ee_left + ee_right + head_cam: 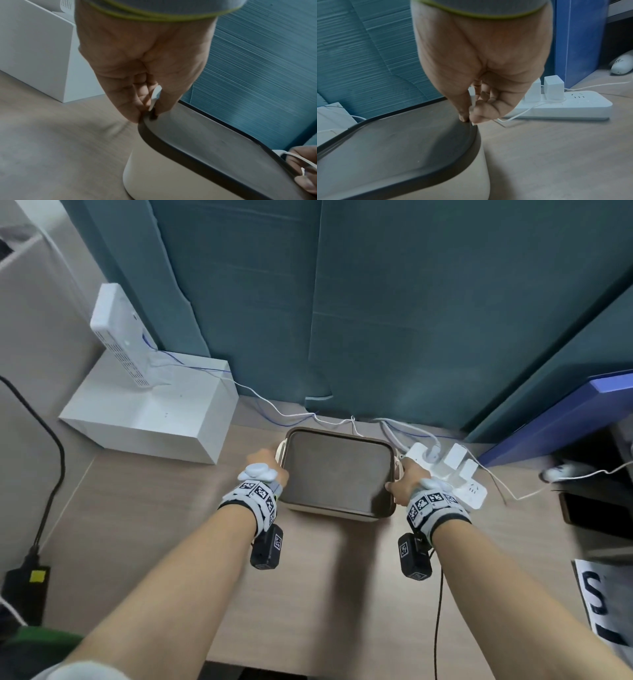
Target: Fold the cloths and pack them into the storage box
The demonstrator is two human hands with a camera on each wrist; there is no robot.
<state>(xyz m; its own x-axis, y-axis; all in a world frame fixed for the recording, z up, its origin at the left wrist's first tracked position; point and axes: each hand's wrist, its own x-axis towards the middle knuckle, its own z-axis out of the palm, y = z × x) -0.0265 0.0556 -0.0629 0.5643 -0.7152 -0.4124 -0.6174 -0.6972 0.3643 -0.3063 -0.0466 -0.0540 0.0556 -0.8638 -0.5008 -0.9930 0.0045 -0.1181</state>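
A cream storage box (329, 513) with a dark brown lid (337, 470) stands at the back middle of the wooden table. My left hand (274, 465) grips the lid's left edge. In the left wrist view the left hand (147, 116) pinches the lid (197, 138) at a white side clip (155, 94), thumb on top. My right hand (399, 481) holds the lid's right edge. The right wrist view has the right hand (471, 119) pinching the rim of the lid (402, 142). The lid covers the box, so its inside is hidden. No cloth shows in any view.
A white power strip (455, 474) with plugged adapters lies just right of my right hand, its cables trailing behind the box. A white carton (147, 412) with a white device (120, 337) on it stands at the back left. A blue folder (565, 412) leans at the right.
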